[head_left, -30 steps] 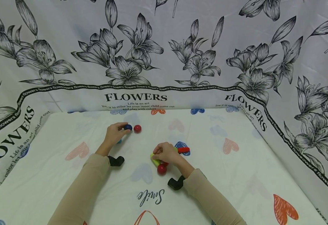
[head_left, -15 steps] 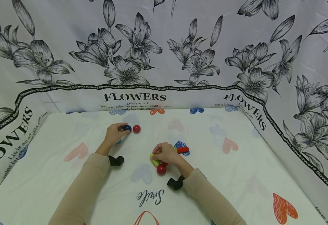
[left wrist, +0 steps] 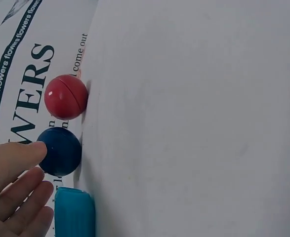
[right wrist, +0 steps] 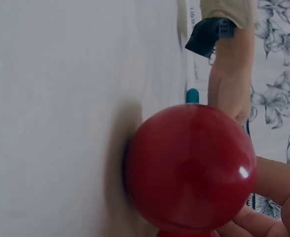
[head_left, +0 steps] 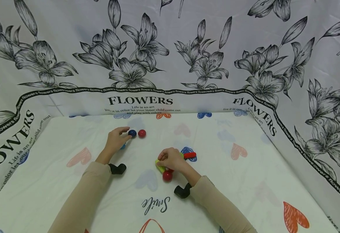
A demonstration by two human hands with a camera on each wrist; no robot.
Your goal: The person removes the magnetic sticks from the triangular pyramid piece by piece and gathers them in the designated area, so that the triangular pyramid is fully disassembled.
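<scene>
My left hand (head_left: 115,139) is beside a dark blue ball (head_left: 132,133), its fingers loose and parted. In the left wrist view the thumb overlaps the edge of the dark blue ball (left wrist: 61,152); whether it touches cannot be told. A red ball (head_left: 142,133) lies just right of the blue one. Partly under the left hand is a light blue block-like piece (left wrist: 74,212). My right hand (head_left: 172,159) pinches a yellow-green stick (head_left: 160,167). A red ball (head_left: 167,176) sits at its near end, filling much of the right wrist view, and a red stick (head_left: 190,155) pokes out to the right.
A white cloth with printed hearts covers the table (head_left: 210,200). Black wrist cameras hang at the left wrist (head_left: 118,169) and right wrist (head_left: 182,191). A flower-printed curtain (head_left: 175,64) rises behind the table and along its sides.
The left hand has drawn slightly left, and its fingers have parted from the dark blue ball, which stays by the red one. The right hand keeps its place.
</scene>
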